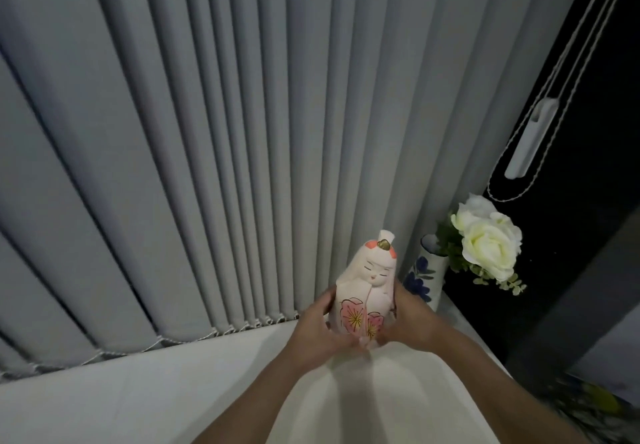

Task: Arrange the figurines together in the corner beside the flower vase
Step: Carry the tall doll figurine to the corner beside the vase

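While the left hand (317,331) and right hand (410,324) are clamping the kimono doll figurine (363,291) between them, it's sitting upright over the white table (138,391); blue-flowered vase (424,275) with white roses (486,239) is standing just beside, right.

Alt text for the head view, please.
Both hands, left hand and right hand, hold an upright pink-and-white figurine over a white ledge, beside a blue-patterned vase of white roses, before grey vertical blinds.

figurine (363,291) base hidden by hands (both), vase (424,275) partly behind right hand (410,319)
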